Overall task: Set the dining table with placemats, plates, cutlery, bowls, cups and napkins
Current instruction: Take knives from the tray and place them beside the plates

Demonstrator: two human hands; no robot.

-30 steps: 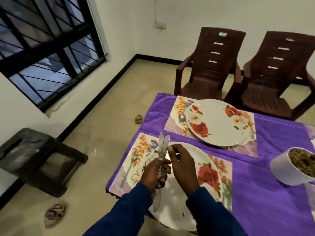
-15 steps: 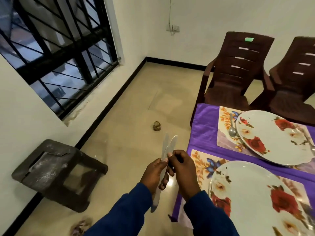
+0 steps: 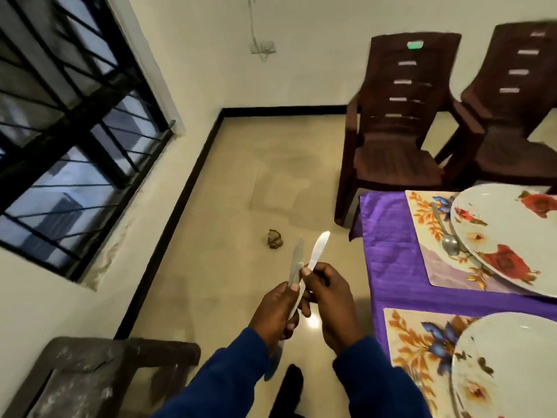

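Steel knives [image 3: 304,267] gripped in both hands [image 3: 301,309]; floral plates [image 3: 509,236] bare.

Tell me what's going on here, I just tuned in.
A person is partway through setting a table and holds two knives off its left edge, above the floor. The left hand grips one knife, and the right hand pinches the other knife, the blades fanned apart. On the table, two placemats already carry plates; a spoon lies beside the far plate.
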